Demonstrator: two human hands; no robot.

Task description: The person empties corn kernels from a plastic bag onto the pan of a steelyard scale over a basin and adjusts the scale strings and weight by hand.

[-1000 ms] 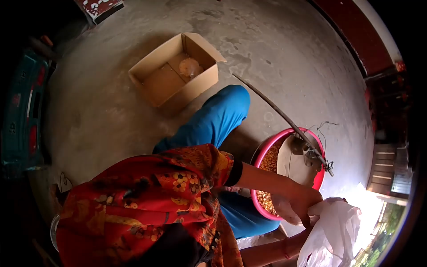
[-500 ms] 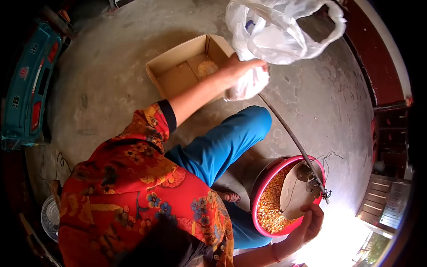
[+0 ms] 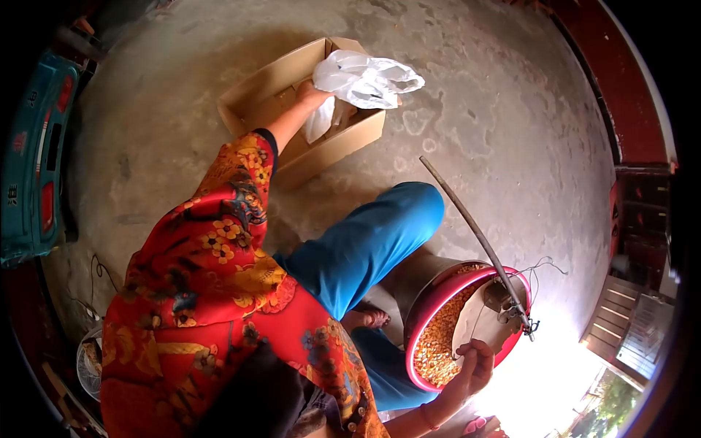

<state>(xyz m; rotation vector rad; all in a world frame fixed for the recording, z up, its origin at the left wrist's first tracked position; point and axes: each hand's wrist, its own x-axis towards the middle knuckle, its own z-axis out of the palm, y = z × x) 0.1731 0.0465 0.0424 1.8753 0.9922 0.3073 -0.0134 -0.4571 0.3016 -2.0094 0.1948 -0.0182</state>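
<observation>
My left hand [image 3: 312,95] is closed around the gathered neck of a white plastic bag [image 3: 358,77], held over the open cardboard box [image 3: 332,150]. The bag's loose top spreads past the box's right side, and its lower part hangs inside. My right hand [image 3: 476,363] is at the pink-rimmed tub [image 3: 411,350], fingers curled together beside the flat grey-brown plate; whatever they pinch is too small to make out. Yellow-orange kernels [image 3: 436,343] lie in the tub. A long stick [image 3: 467,219] slants over the tub, with wire around its lower end.
A teal case [image 3: 29,160] stands at the far left. A fan [image 3: 89,369] is at the lower left. My blue-trousered knee [image 3: 416,208] lies between box and tub. Bright light comes in at the lower right.
My left hand has carried the bag from the tub side to over the box and lowered it. My right hand let go of the bag and stays near the tub's rim, fingers curled.
</observation>
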